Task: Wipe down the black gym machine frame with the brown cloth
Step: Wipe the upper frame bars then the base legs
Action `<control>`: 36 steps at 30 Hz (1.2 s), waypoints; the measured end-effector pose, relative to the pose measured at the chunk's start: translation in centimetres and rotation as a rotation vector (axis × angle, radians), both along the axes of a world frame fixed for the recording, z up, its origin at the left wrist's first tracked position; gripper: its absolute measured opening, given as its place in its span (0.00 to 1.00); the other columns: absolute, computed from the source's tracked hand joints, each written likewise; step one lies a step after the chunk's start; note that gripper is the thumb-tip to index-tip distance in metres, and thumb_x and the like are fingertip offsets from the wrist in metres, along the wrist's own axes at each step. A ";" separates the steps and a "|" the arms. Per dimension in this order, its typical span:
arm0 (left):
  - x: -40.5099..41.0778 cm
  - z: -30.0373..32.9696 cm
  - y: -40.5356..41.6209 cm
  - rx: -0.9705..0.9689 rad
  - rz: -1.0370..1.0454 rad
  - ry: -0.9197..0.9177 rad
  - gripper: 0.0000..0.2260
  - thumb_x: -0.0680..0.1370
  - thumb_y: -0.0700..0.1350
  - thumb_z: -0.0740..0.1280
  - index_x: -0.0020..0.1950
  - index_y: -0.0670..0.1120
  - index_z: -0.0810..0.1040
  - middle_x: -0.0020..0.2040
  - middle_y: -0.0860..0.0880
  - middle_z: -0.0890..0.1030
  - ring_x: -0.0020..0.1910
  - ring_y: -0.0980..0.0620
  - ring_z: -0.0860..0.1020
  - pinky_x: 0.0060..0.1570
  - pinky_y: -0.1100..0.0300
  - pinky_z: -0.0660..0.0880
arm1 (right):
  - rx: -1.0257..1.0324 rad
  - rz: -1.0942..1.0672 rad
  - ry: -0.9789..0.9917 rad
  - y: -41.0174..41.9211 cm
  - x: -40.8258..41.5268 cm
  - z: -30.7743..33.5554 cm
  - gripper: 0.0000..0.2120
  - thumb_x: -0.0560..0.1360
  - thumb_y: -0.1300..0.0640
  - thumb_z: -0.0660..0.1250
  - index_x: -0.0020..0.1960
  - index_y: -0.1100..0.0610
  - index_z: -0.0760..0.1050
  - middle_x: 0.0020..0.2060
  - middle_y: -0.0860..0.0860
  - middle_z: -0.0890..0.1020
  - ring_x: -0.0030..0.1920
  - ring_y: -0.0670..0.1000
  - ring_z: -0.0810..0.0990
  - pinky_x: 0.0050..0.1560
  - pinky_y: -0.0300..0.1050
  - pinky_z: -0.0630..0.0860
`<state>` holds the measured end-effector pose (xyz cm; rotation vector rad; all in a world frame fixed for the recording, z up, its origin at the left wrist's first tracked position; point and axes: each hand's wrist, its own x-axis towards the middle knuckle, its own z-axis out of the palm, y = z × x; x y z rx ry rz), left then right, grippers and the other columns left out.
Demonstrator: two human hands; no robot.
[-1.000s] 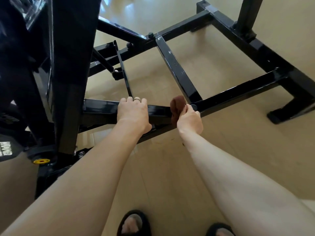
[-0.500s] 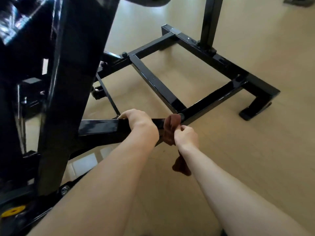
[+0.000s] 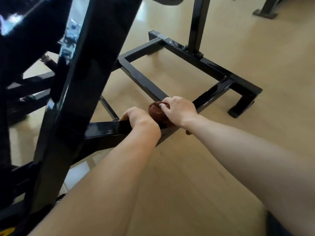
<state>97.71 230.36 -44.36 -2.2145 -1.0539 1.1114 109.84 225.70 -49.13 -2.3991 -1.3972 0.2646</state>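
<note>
The black gym machine frame (image 3: 144,82) lies low over the floor as a rectangle of square tubes, with a thick slanted upright (image 3: 81,92) at the left. My right hand (image 3: 179,110) grips the bunched brown cloth (image 3: 156,111) and holds it on the near crossbar, where a middle bar joins it. Just left of the cloth, my left hand (image 3: 139,117) curls over the top of the same crossbar (image 3: 105,127) and grips it. Part of the cloth is hidden under my right palm.
The floor (image 3: 255,133) is pale beige. A black post (image 3: 196,26) rises from the far bar of the frame. The frame's foot (image 3: 242,104) stands at the right. Another machine's base (image 3: 265,12) shows at the top right. More dark machine parts fill the left side.
My right hand has moved up onto the crossbar, bunching the cloth under its fingers; the hanging tail no longer shows. The view has shifted, and my left hand still grips the bar.
</note>
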 end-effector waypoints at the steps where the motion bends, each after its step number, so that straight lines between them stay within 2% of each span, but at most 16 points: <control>1: 0.1 -0.3 0.1 0.016 0.006 0.006 0.13 0.80 0.51 0.70 0.55 0.42 0.80 0.48 0.41 0.81 0.47 0.42 0.82 0.55 0.49 0.81 | -0.021 0.028 -0.048 -0.1 0.2 -0.8 0.18 0.85 0.43 0.56 0.67 0.50 0.76 0.54 0.52 0.80 0.49 0.53 0.78 0.44 0.44 0.69; 4: 0.6 -0.8 0.7 0.058 0.006 -0.017 0.17 0.82 0.56 0.67 0.56 0.41 0.80 0.48 0.42 0.82 0.48 0.42 0.83 0.56 0.49 0.81 | -0.046 0.000 -0.056 -1.0 1.6 -3.3 0.18 0.86 0.43 0.54 0.68 0.50 0.75 0.53 0.53 0.79 0.47 0.53 0.78 0.44 0.44 0.71; 6: 1.2 -1.3 0.6 0.014 0.053 -0.062 0.26 0.80 0.64 0.64 0.56 0.41 0.78 0.50 0.43 0.81 0.51 0.43 0.81 0.59 0.50 0.78 | -0.059 -0.042 -0.083 -1.8 2.9 -5.1 0.18 0.86 0.43 0.54 0.68 0.49 0.75 0.54 0.53 0.79 0.51 0.54 0.80 0.48 0.46 0.76; 8: 2.1 -2.6 0.1 -0.074 0.073 -0.196 0.33 0.76 0.73 0.62 0.60 0.44 0.75 0.54 0.45 0.80 0.53 0.44 0.80 0.57 0.51 0.76 | -0.008 -0.045 -0.123 -2.4 3.9 -6.6 0.18 0.86 0.43 0.54 0.68 0.49 0.75 0.53 0.53 0.79 0.51 0.54 0.80 0.48 0.46 0.77; 10: 3.0 -4.4 -0.4 -0.114 -0.023 -0.393 0.33 0.74 0.73 0.63 0.66 0.48 0.71 0.57 0.47 0.79 0.54 0.45 0.79 0.50 0.53 0.73 | 0.087 -0.021 -0.164 -2.4 4.5 -7.8 0.17 0.86 0.44 0.55 0.66 0.50 0.76 0.51 0.53 0.79 0.48 0.53 0.79 0.43 0.44 0.74; 13: 5.0 -6.9 -0.4 -0.137 -0.100 -0.554 0.30 0.75 0.69 0.65 0.66 0.49 0.71 0.56 0.47 0.79 0.54 0.46 0.80 0.44 0.53 0.70 | 0.174 -0.030 -0.189 -1.9 5.8 -9.0 0.16 0.85 0.45 0.57 0.61 0.51 0.80 0.48 0.54 0.81 0.45 0.54 0.79 0.38 0.42 0.66; 17: 7.9 -8.6 0.6 -0.177 -0.001 -0.538 0.30 0.75 0.72 0.62 0.62 0.49 0.73 0.55 0.49 0.80 0.53 0.45 0.81 0.41 0.54 0.70 | 0.164 -0.021 -0.217 -1.9 9.1 -10.9 0.14 0.84 0.46 0.60 0.57 0.51 0.82 0.44 0.54 0.81 0.41 0.55 0.80 0.36 0.42 0.62; 20: 8.4 -9.7 0.5 -0.110 -0.058 -0.533 0.30 0.74 0.75 0.60 0.60 0.51 0.73 0.52 0.51 0.79 0.50 0.48 0.81 0.41 0.54 0.71 | 0.197 0.060 -0.281 -2.1 12.3 -11.8 0.10 0.82 0.48 0.66 0.54 0.52 0.83 0.39 0.53 0.79 0.36 0.55 0.79 0.33 0.41 0.61; 22: 8.1 -10.4 0.3 -0.046 -0.136 -0.542 0.30 0.74 0.75 0.60 0.62 0.53 0.72 0.51 0.51 0.79 0.49 0.49 0.80 0.43 0.55 0.72 | 0.227 0.033 -0.296 -2.0 15.1 -12.0 0.12 0.84 0.48 0.64 0.58 0.53 0.82 0.42 0.54 0.80 0.40 0.56 0.80 0.34 0.41 0.63; 26: 8.2 -10.9 0.6 0.007 -0.147 -0.552 0.30 0.74 0.75 0.59 0.62 0.53 0.72 0.51 0.51 0.79 0.48 0.49 0.80 0.44 0.55 0.71 | 0.203 -0.226 -0.218 -1.6 19.3 -11.7 0.18 0.86 0.46 0.56 0.65 0.54 0.78 0.53 0.57 0.78 0.50 0.57 0.77 0.40 0.45 0.65; 28: 8.4 -11.1 0.7 0.016 -0.139 -0.545 0.29 0.74 0.74 0.60 0.60 0.52 0.72 0.51 0.52 0.79 0.48 0.49 0.80 0.43 0.55 0.69 | 0.214 -0.192 -0.203 -1.0 17.8 -11.6 0.19 0.85 0.45 0.55 0.61 0.55 0.80 0.54 0.57 0.76 0.51 0.58 0.75 0.41 0.45 0.67; 30: 8.5 -11.4 0.7 0.029 -0.144 -0.555 0.28 0.74 0.74 0.60 0.58 0.52 0.72 0.50 0.52 0.79 0.48 0.49 0.80 0.44 0.55 0.70 | 0.249 -0.120 -0.177 -0.7 13.8 -11.8 0.22 0.84 0.44 0.54 0.56 0.55 0.82 0.53 0.57 0.76 0.52 0.58 0.74 0.46 0.48 0.70; 31: 8.5 -11.6 0.8 0.038 -0.146 -0.566 0.28 0.73 0.75 0.59 0.57 0.52 0.72 0.51 0.52 0.80 0.48 0.49 0.80 0.45 0.54 0.71 | 0.268 -0.085 -0.150 -0.8 11.9 -12.0 0.23 0.83 0.42 0.54 0.56 0.55 0.82 0.53 0.56 0.76 0.52 0.58 0.74 0.49 0.50 0.71; 33: 8.3 -11.8 0.9 0.052 -0.144 -0.583 0.30 0.73 0.75 0.59 0.57 0.51 0.73 0.51 0.51 0.81 0.48 0.49 0.81 0.47 0.54 0.72 | 0.282 -0.035 -0.120 -1.1 9.7 -12.7 0.24 0.82 0.39 0.55 0.63 0.53 0.80 0.54 0.56 0.77 0.52 0.59 0.73 0.51 0.52 0.71; 36: 8.3 -12.0 0.7 0.060 -0.158 -0.589 0.31 0.73 0.75 0.58 0.59 0.50 0.74 0.51 0.51 0.81 0.49 0.49 0.81 0.48 0.54 0.73 | 0.263 0.023 -0.199 -1.6 9.9 -13.6 0.26 0.82 0.37 0.54 0.71 0.50 0.74 0.57 0.56 0.76 0.53 0.58 0.72 0.51 0.52 0.72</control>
